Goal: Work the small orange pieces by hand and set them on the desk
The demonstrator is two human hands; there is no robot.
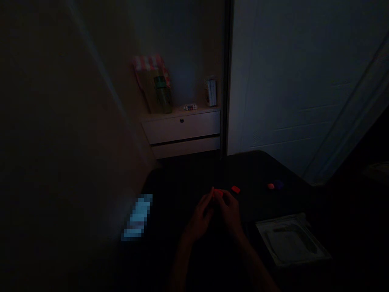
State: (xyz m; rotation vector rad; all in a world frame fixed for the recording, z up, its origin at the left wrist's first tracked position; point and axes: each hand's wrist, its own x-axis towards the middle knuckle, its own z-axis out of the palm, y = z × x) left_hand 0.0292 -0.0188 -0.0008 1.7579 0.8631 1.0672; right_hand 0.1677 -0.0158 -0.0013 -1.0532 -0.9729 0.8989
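The scene is very dark. My left hand (200,215) and my right hand (228,209) meet over a black table (182,182), their fingertips closed around a small bright red piece (217,193). Its kind and exact shape are too dim to make out. Just beyond my right hand, a second red piece (236,189), flat and roughly rectangular, lies by itself on the table. Farther right sit a small pinkish-orange lump (270,186) and a dark purple lump (278,185), side by side.
A pale square tray or packet (288,241) lies to the right of my arms. At the left edge glows a blurred-out screen (137,218). Behind the table, a drawer cabinet (185,129) carries a green-lidded bottle (163,94), a red-and-white checked bag (148,65) and small items.
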